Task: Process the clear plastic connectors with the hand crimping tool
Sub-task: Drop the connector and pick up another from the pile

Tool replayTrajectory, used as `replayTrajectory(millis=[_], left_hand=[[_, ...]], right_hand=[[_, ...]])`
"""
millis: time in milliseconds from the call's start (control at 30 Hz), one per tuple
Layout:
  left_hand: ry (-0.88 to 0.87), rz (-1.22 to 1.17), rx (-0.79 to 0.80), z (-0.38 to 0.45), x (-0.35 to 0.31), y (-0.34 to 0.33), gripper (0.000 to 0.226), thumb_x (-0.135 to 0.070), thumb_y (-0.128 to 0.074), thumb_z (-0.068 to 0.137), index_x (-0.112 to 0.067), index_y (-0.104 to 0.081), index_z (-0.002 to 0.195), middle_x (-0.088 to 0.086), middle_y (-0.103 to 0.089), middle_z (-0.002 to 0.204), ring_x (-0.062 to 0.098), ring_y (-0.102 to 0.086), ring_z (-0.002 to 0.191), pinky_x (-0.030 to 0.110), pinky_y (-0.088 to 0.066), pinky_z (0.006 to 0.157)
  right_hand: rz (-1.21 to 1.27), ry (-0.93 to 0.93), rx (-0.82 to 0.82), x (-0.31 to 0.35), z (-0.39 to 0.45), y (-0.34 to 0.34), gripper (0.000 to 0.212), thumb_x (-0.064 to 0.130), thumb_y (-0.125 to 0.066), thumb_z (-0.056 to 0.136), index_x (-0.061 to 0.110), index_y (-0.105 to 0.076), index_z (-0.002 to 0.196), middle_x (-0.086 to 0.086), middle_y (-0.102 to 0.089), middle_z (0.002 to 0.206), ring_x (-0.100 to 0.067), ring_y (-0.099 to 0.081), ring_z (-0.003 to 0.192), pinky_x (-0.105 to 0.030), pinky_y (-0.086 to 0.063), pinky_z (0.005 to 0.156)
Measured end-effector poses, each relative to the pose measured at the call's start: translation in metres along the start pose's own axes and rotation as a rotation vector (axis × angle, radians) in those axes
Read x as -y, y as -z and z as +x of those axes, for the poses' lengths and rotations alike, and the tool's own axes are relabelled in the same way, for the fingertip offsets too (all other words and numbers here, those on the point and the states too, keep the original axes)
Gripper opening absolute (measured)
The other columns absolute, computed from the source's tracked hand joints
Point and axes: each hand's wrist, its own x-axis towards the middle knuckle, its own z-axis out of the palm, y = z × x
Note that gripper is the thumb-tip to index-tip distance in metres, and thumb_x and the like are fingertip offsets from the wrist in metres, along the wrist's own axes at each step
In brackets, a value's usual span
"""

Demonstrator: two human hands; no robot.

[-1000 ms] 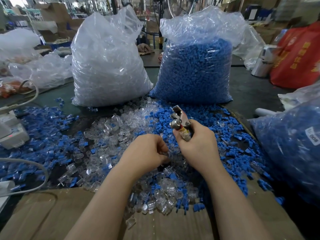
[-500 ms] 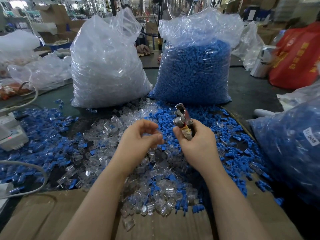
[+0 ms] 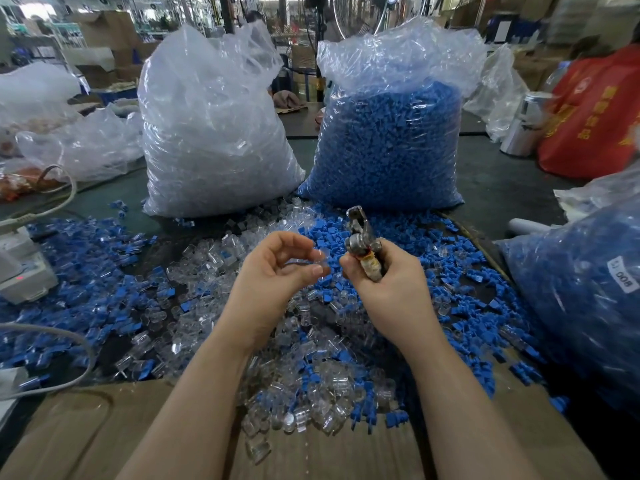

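My right hand [image 3: 388, 282] grips the metal hand crimping tool [image 3: 362, 242] upright by its taped handles, jaws pointing up and away. My left hand [image 3: 277, 271] is raised beside it and pinches one clear plastic connector [image 3: 320, 259] between thumb and fingertips, a short gap left of the tool. Below both hands lies a loose pile of clear connectors [image 3: 304, 386] mixed with blue plastic pieces [image 3: 460, 306].
A large bag of clear connectors [image 3: 214, 133] and a large bag of blue pieces [image 3: 388, 140] stand at the back. Another blue-filled bag [image 3: 581, 289] is at the right. A grey device [image 3: 24, 268] with cables sits at left. Brown cardboard [image 3: 86, 434] covers the near edge.
My left hand rose out of the pile with a clear connector pinched in its fingertips and moved up toward the tool. My right hand kept hold of the tool, nearly still.
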Motion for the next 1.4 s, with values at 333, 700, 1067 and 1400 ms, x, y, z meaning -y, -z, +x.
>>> replayTrajectory(millis=[333,700,1067,1400], left_hand=[[-0.061,0.123,-0.006,-0.002,-0.003,-0.004,0.026,0.006,-0.073,0.08,-0.014,-0.065,0.095,-0.001,-0.075,0.093,0.011,-0.072,0.084,0.017,-0.054,0.075],[-0.048,0.166,-0.034,-0.003,-0.004,-0.009,0.02,0.004,-0.074,0.08,-0.014,-0.074,0.091,-0.004,-0.077,0.088,0.007,-0.073,0.082,0.013,-0.053,0.072],[-0.048,0.148,-0.083,-0.005,-0.004,-0.011,0.019,-0.004,-0.079,0.076,-0.018,-0.075,0.089,-0.001,-0.077,0.085,0.009,-0.073,0.08,0.015,-0.054,0.071],[-0.059,0.144,-0.105,-0.003,-0.001,-0.011,0.017,-0.006,-0.08,0.076,-0.017,-0.075,0.088,-0.005,-0.077,0.084,0.006,-0.072,0.079,0.014,-0.053,0.07]], right_hand=[[0.003,0.019,0.017,0.001,0.0,-0.001,0.019,0.03,-0.068,0.091,0.033,-0.058,0.076,0.025,-0.06,0.064,0.003,-0.053,0.059,-0.011,-0.038,0.054],[0.021,0.023,0.011,0.002,0.0,-0.002,0.018,0.029,-0.068,0.091,0.032,-0.058,0.076,0.022,-0.062,0.067,-0.001,-0.054,0.061,-0.014,-0.04,0.055],[0.052,0.011,0.035,0.003,-0.002,-0.001,0.017,0.026,-0.068,0.091,0.033,-0.061,0.078,0.017,-0.067,0.074,-0.007,-0.061,0.068,-0.019,-0.049,0.057],[0.044,-0.007,0.052,0.0,-0.002,-0.002,0.012,0.026,-0.068,0.091,0.029,-0.063,0.08,0.013,-0.065,0.07,-0.005,-0.057,0.062,-0.022,-0.048,0.057]])
